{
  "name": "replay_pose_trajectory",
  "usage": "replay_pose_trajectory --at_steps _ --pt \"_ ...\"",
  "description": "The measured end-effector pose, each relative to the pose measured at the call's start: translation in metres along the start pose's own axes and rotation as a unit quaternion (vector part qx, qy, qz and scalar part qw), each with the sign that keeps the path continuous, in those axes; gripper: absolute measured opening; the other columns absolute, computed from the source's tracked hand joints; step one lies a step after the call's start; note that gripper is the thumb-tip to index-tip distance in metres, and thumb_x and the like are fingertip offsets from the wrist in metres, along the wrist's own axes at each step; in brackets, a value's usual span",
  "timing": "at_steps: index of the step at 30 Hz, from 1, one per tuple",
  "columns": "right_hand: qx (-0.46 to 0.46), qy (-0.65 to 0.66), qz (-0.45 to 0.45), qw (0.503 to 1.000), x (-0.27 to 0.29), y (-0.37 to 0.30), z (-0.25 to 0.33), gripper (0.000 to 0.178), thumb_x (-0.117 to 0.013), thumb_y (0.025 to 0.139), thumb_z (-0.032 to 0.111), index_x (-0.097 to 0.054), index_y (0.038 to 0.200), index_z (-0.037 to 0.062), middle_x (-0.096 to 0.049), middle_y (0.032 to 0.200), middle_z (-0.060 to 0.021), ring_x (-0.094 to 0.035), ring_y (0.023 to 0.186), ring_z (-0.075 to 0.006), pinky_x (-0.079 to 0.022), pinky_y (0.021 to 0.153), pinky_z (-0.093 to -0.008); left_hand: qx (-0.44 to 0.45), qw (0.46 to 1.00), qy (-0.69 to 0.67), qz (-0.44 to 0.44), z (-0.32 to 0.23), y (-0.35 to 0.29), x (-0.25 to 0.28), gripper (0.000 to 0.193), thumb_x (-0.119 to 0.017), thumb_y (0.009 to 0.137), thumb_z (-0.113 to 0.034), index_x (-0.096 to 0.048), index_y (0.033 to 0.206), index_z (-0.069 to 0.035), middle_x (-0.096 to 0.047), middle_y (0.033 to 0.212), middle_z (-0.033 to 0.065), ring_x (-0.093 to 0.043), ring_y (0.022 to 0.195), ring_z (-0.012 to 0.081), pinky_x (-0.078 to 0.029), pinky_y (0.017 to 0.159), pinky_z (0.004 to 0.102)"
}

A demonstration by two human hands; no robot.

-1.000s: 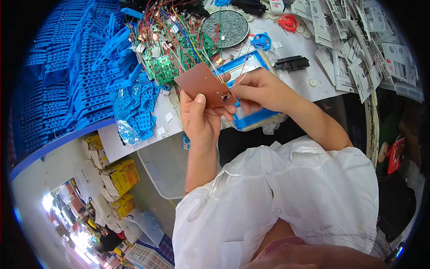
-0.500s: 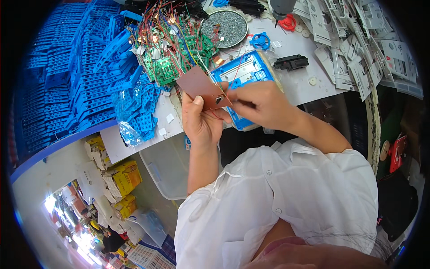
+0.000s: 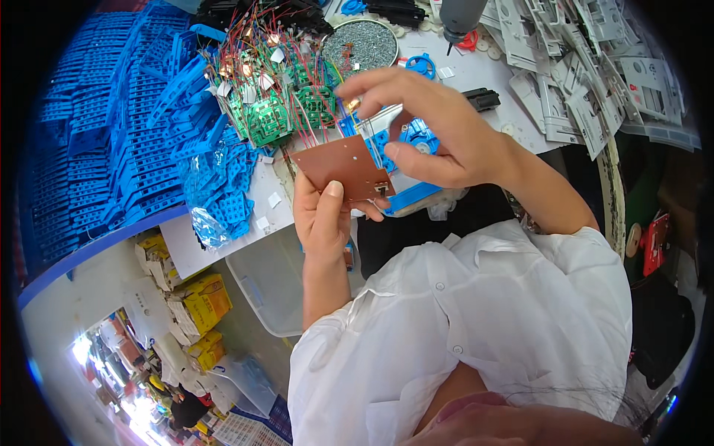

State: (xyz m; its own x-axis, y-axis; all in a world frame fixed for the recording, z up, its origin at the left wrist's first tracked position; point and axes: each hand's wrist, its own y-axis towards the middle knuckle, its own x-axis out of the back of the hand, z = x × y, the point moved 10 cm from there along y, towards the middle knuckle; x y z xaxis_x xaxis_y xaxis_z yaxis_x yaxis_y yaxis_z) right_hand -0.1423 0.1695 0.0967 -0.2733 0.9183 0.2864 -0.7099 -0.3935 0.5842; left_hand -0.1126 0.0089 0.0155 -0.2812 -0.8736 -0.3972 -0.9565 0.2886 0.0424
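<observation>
My left hand (image 3: 321,223) grips a brown circuit board (image 3: 343,169) by its near edge, thumb on the plain brown face. Thin wires rise from behind the board's far side. Just right of it, my right hand (image 3: 454,130) hovers with thumb and fingers spread apart and nothing visible between them. Under that hand lies a blue plastic housing (image 3: 418,196), partly covered by the hand and the board. Beyond the board sits a heap of green circuit boards (image 3: 269,120) with red and other coloured wires.
Blue plastic parts (image 3: 89,156) are stacked high on the left. A round dish of small screws (image 3: 364,46) stands at the back, near a hanging electric screwdriver (image 3: 462,21). A black part (image 3: 482,99) and piled white panels (image 3: 587,74) lie to the right. A clear bin (image 3: 256,286) is below the table.
My right hand has let go of the board's edge, opened, and lifted up and away. The board, still in my left hand, has shifted slightly down in the picture.
</observation>
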Motion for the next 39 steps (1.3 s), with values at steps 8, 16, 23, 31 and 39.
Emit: replay_pose_trajectory --at_steps 8,16,23,31,39 --pt "-0.079 -0.139 0.106 0.981 -0.012 -0.031 -0.002 0.041 -0.068 0.094 0.025 -0.061 0.129 0.0043 -0.069 0.116 -0.0147 -0.069 0.096 -0.0303 -0.058 0.075 -0.0383 0.012 0.999 -0.047 0.002 0.007 -0.003 -0.002 0.04 -0.046 0.104 -0.013 -0.038 0.138 0.008 -0.069 0.107 0.0301 -0.075 0.076 0.032 -0.064 0.056 0.0337" --pt "-0.11 -0.03 -0.005 0.994 0.008 -0.023 0.013 0.041 -0.065 0.098 0.02 -0.06 0.134 0.0004 -0.069 0.114 -0.0123 -0.068 0.097 -0.0229 -0.056 0.077 -0.0305 0.044 0.994 -0.096 0.034 0.018 -0.002 -0.012 0.041 -0.046 0.104 -0.014 -0.038 0.139 0.006 -0.069 0.108 0.029 -0.075 0.075 0.0314 -0.063 0.052 0.0322" --pt "-0.284 0.173 0.148 0.931 -0.021 -0.041 -0.015 0.032 -0.054 0.108 0.021 -0.066 0.087 0.0002 -0.066 0.074 -0.0026 -0.057 0.06 -0.0066 -0.045 0.055 -0.0252 0.043 0.988 -0.142 0.038 0.017 -0.006 -0.01 0.04 -0.047 0.104 -0.014 -0.04 0.138 0.005 -0.07 0.108 0.0279 -0.074 0.072 0.0296 -0.061 0.05 0.0308" --pt "-0.463 0.23 0.256 0.817 -0.036 -0.137 -0.003 0.028 -0.058 0.104 0.023 -0.067 0.086 0.0042 -0.062 0.063 -0.0034 -0.062 0.059 -0.0155 -0.048 0.059 -0.0302 0.104 0.994 -0.037 -0.009 0.037 -0.024 -0.024 0.033 -0.042 0.107 -0.01 -0.042 0.137 0.003 -0.07 0.112 0.0224 -0.072 0.078 0.023 -0.059 0.056 0.0285" --pt "-0.241 -0.08 0.041 0.966 0.066 -0.105 0.03 0.036 -0.076 0.089 0.017 -0.07 0.122 0.0039 -0.069 0.102 -0.0112 -0.064 0.076 -0.0186 -0.048 0.063 -0.0289 0.117 0.992 0.047 0.001 0.048 -0.033 -0.033 0.028 -0.041 0.108 -0.005 -0.043 0.134 0.003 -0.07 0.111 0.0187 -0.07 0.08 0.0172 -0.055 0.059 0.0244"
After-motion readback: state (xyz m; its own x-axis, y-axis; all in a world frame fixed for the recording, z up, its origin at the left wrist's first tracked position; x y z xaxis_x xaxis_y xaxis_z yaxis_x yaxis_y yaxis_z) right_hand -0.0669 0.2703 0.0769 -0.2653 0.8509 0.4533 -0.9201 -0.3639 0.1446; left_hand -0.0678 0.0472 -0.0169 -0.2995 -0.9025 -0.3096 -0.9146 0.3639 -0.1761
